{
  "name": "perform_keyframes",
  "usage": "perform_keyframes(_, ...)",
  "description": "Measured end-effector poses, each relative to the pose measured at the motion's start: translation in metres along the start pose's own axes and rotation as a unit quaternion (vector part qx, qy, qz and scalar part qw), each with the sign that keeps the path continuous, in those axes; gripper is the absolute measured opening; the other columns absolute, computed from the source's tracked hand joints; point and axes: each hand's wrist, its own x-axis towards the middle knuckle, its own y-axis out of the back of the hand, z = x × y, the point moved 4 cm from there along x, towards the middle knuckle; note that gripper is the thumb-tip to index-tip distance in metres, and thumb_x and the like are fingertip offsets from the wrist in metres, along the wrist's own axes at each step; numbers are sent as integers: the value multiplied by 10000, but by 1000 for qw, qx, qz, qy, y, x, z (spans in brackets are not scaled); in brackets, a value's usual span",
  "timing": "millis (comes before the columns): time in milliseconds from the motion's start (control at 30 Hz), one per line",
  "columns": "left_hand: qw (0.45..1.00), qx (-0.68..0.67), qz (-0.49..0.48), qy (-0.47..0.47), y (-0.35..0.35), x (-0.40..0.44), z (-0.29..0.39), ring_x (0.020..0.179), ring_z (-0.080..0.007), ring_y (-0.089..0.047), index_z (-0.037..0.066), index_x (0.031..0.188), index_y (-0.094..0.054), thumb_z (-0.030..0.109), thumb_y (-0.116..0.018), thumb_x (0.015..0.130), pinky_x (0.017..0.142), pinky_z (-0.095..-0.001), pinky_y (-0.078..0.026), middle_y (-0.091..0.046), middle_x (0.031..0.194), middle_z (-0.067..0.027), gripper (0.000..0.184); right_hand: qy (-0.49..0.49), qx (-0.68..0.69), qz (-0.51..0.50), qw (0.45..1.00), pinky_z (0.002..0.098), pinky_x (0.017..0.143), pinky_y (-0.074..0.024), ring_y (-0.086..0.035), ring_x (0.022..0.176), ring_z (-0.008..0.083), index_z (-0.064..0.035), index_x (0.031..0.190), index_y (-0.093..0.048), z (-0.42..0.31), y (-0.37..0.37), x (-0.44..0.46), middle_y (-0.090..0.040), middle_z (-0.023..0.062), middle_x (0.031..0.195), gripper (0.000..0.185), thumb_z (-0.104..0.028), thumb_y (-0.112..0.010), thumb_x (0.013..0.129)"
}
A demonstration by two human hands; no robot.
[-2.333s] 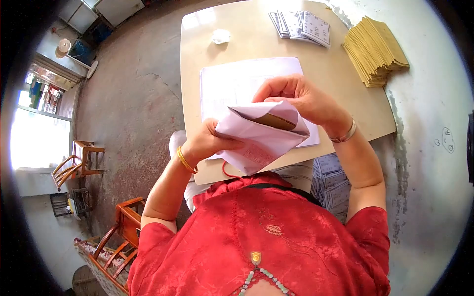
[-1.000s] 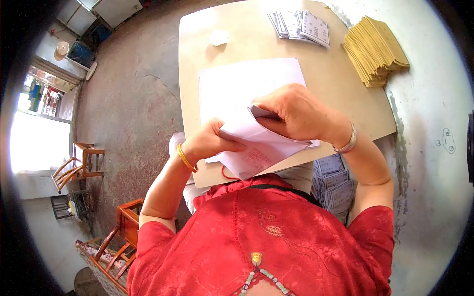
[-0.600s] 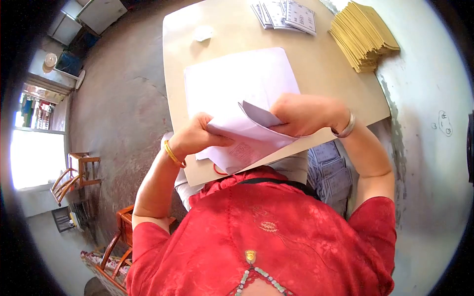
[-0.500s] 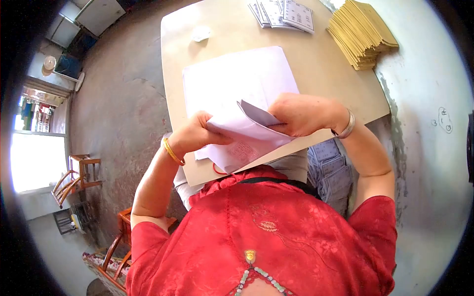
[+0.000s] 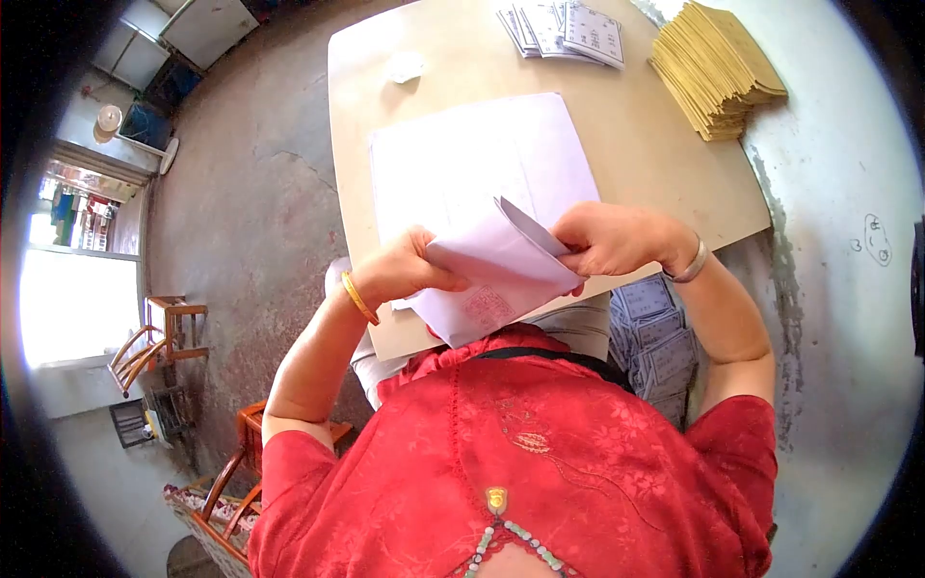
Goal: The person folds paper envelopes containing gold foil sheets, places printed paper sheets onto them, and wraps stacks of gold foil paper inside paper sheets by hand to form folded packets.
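Note:
Near the table's front edge, both hands hold a folded white paper sheet (image 5: 491,265) with a red square print low on its face. My left hand (image 5: 412,268) is closed on its left side, thumb on top. On the right side, my right hand (image 5: 626,241) pinches the paper's edge with its fingertips. The upper fold stands partly raised, showing a greyish inner side. Beneath and behind it, large white paper sheets (image 5: 472,159) lie flat on the table.
The beige table (image 5: 674,183) carries printed packets (image 5: 568,34) at the back, a yellow paper stack (image 5: 718,67) by the wall, and a small white scrap (image 5: 406,66). More printed bundles (image 5: 655,332) sit below the table's right side. Wooden chairs (image 5: 173,328) stand left.
My right fingers have come out from inside the fold to the paper's right edge. The paper's opening has narrowed, and its red print shows more fully. The camera view has shifted slightly.

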Motion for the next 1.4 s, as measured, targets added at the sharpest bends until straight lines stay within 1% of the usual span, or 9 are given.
perform_keyframes(100, 1000, -20, 24, -6, 2, -1, -7, 770, -61, -591, 3, 917, -735, -11, -758, 732, 721, -242, -499, -690, 843, 31, 187, 29, -69, 95, 993, 277, 662, -510, -614, 696, 119, 47, 961, -651, -4, 12, -6, -639, 79, 728, 208, -143, -568, 939)
perform_keyframes(233, 994, -85, 68, -4, 1, -4, -2, 820, -86, -624, -7, 979, -721, 1, -766, 738, 763, -253, -518, -701, 906, -8, 245, 143, 144, 234, 951, 271, 658, -485, -560, 698, 85, -3, 964, -666, -5, 12, -8, -633, 29, 744, 184, -180, -664, 916)
perform_keyframes(367, 996, -64, 68, -14, -4, -4, -7, 853, -103, -636, -12, 1069, -691, 27, -734, 805, 796, -273, -525, -697, 957, -27, 270, 87, -38, 340, 935, 257, 666, -495, -581, 717, 76, 18, 976, -656, -17, 9, -9, -653, 41, 765, 149, -70, -701, 864)
perform_keyframes(500, 961, -117, 114, -222, 5, -14, 32, 910, -110, -633, -22, 1260, -581, 44, -702, 869, 826, -293, -538, -682, 1077, -57, 415, 151, -41, 369, 916, 259, 665, -505, -594, 715, 81, 15, 955, -659, -32, 10, -8, -650, 72, 743, 130, -34, -695, 840)
perform_keyframes(767, 898, 173, 253, -316, 21, -28, 90, 807, -73, -628, 19, 1026, -726, 40, -734, 847, 748, -231, -510, -707, 868, -19, 180, 193, -216, 410, 865, 321, 651, -528, -682, 734, 247, -46, 960, -688, -63, 24, -12, -684, 146, 806, 161, -72, -707, 802)
perform_keyframes(1000, 727, 373, 298, -494, 16, -25, 97, 983, -257, -696, 34, 948, -712, -49, -713, 785, 830, -335, -549, -737, 981, -103, 183, 320, -527, 480, 624, 290, 760, -505, -688, 908, 164, -112, 1033, -709, -63, 24, -12, -726, 49, 999, 212, -127, -652, 829)
perform_keyframes(1167, 772, 444, 213, -401, 11, -2, 9, 1148, -276, -620, 63, 994, -704, 31, -765, 751, 963, -409, -478, -688, 1160, -81, 252, 237, -554, 349, 718, 339, 945, -437, -557, 1217, 183, -113, 1167, -656, 21, 0, 17, -641, 72, 1246, 298, -180, -552, 896)
perform_keyframes(1267, 811, 467, 124, -330, 9, 3, -34, 1228, -284, -563, 78, 1050, -683, 132, -754, 791, 1058, -461, -401, -638, 1260, -84, 274, 233, -453, 258, 821, 382, 983, -422, -556, 1221, 224, -97, 1192, -632, 64, -21, 26, -635, 93, 1243, 329, -250, -620, 901)
perform_keyframes(1400, 794, 501, 96, -331, -1, 16, -25, 1272, -277, -521, 81, 1107, -645, 185, -722, 823, 1104, -481, -353, -592, 1322, -83, 312, 193, -393, 318, 841, 394, 997, -419, -548, 1225, 252, -77, 1213, -620, 59, 11, 42, -613, 111, 1277, 337, -216, -634, 906)
